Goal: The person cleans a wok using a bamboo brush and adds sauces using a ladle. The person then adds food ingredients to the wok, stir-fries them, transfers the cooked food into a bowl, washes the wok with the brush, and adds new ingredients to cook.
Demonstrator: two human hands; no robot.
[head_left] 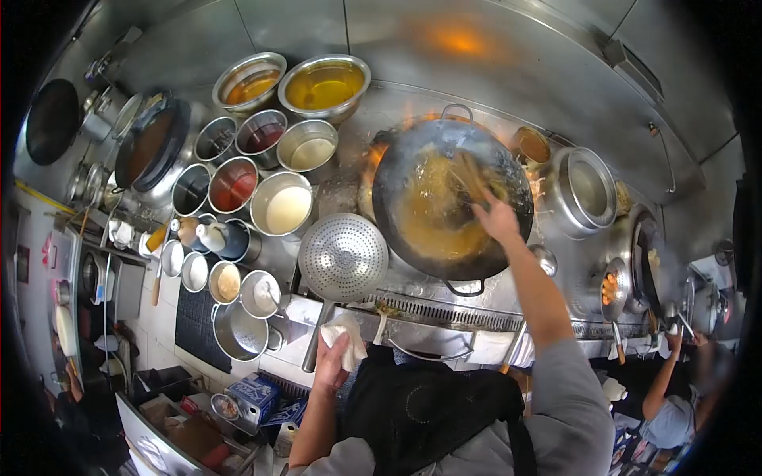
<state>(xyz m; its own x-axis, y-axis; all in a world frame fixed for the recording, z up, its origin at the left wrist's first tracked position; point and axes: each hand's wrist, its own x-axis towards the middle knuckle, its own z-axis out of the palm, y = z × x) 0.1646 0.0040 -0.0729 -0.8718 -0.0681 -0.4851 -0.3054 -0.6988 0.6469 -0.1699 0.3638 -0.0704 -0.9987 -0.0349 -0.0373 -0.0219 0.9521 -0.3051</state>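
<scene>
A large dark wok (388,186) sits over the burner, with flames showing around its rim. Murky yellow-brown liquid (429,226) swirls inside it. My right hand (498,220) reaches over the wok, closed on what looks like a bamboo wok brush (468,176), blurred by motion in the liquid. Bunched in my left hand (331,363) is a white cloth (349,337), held in front of the stove edge. Beside that hand runs the handle of a perforated skimmer (343,258), whose bowl lies left of the wok.
Metal pots of sauces, including a creamy white one (288,208), crowd the left. Behind them stand two bowls of yellow oil (324,86). A lidded-looking steel pot (587,190) and a ladle (543,259) lie right. Another person (675,412) works at far right.
</scene>
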